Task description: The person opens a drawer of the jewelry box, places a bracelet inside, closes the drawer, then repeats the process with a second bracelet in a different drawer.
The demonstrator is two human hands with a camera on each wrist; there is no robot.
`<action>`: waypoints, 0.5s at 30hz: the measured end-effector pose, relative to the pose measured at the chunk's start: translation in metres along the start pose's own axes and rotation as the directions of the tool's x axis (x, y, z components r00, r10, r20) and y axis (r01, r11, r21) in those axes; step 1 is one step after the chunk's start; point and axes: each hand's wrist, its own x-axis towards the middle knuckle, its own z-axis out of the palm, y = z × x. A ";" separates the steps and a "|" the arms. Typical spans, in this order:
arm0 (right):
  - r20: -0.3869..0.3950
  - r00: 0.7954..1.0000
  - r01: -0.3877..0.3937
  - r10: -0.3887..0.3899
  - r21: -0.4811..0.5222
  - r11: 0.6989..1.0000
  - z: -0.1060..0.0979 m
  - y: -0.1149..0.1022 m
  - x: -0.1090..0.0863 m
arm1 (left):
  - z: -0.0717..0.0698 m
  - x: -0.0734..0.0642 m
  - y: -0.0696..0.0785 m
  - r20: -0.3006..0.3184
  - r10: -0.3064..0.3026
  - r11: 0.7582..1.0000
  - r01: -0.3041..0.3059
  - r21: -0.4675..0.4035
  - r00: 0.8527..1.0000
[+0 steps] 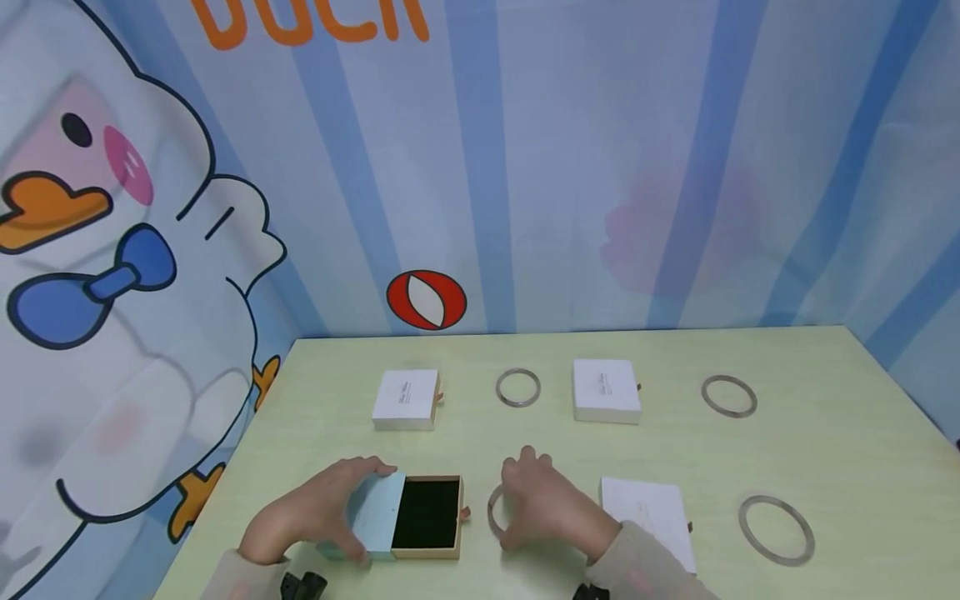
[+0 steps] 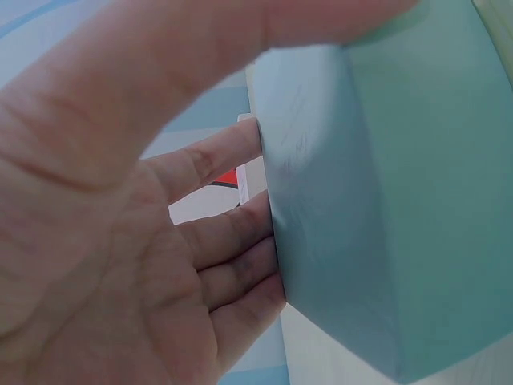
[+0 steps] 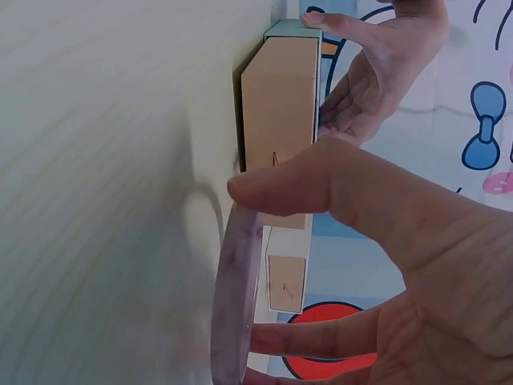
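Note:
In the head view a light blue drawer box (image 1: 375,515) lies at the front left, its black-lined tray (image 1: 426,553) slid out to the right. My left hand (image 1: 311,512) grips the box across its left end, thumb on the near side and fingers on the far side. Just right of the tray, my right hand (image 1: 542,504) pinches a pale greyish bangle (image 1: 492,512) between thumb and fingers. The right wrist view shows that bangle (image 3: 234,297) standing on edge, close to the tabletop. Much of it is hidden behind the hand in the head view.
Two white boxes (image 1: 405,400) (image 1: 606,392) stand along the back. Another white box (image 1: 651,521) lies right of my right hand, partly covered by the sleeve. Other bangles lie flat: one at back centre (image 1: 517,372), two at the right (image 1: 729,412) (image 1: 776,560).

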 end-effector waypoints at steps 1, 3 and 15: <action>-0.001 1.000 0.000 0.000 0.004 1.000 -0.001 0.000 0.000 | 0.000 0.000 -0.001 -0.001 0.006 1.000 -0.006 0.005 1.000; -0.004 1.000 0.001 -0.001 0.010 1.000 -0.002 -0.001 0.000 | 0.000 0.000 -0.001 -0.002 0.011 1.000 -0.011 0.007 1.000; -0.024 1.000 0.017 -0.016 0.028 0.999 -0.010 -0.004 -0.002 | -0.001 -0.002 0.002 0.002 0.014 1.000 -0.014 0.001 1.000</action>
